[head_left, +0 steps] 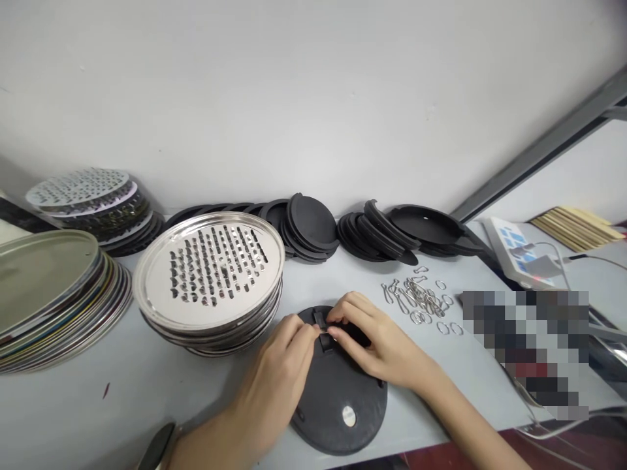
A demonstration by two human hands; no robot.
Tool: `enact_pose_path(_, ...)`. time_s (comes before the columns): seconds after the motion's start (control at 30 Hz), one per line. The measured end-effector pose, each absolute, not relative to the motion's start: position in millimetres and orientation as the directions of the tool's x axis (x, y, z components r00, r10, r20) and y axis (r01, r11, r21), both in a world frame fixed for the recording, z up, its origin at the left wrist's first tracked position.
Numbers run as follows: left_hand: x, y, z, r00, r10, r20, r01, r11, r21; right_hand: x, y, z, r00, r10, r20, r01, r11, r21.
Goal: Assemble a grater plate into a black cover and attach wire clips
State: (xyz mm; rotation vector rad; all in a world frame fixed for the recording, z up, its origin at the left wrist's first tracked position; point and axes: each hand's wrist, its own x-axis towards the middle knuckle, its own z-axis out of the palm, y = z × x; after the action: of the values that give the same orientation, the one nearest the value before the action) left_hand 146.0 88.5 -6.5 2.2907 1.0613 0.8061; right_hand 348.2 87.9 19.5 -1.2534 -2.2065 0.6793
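Observation:
A round black plastic disc [343, 414] lies flat on the table, with a pale oval sticker [349, 416] near its front edge. My left hand [280, 373] reaches over its left side, thumb and fingers pinched together at a raised black bracket [326, 343] near the far rim. From the right, my right hand [375, 339] pinches at the same bracket, fingertips almost meeting those of the left. A small shiny metal piece [323, 331] shows between the fingertips; fingers partly cover it, so its exact shape is hidden. Beyond my right hand lies a loose pile of metal rings and clasps [416, 297].
Left of my hands stands a stack of round metal grater plates [210, 267]. Further left are stacked round metal sheets [46, 281] and more graters [81, 189]. Black discs [313, 225] lean along the wall. A power strip [519, 251] and a pixelated patch are at right.

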Motion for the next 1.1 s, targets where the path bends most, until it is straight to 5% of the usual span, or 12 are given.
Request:
enact_pose_path(0.27,145.8,89.1,-5.6,0.577,0.721,0.383,0.544,-0.689,0.478,343.9,89.4,12.0,-0.434,0.885,0.167,0.542,0.405,-0.736)
enact_pose_path(1.1,150.3,102.9,5.4,0.628,0.705,0.33,0.506,-0.692,0.515,342.3,90.7,10.4,-0.448,0.866,0.22,0.487,0.443,-0.752)
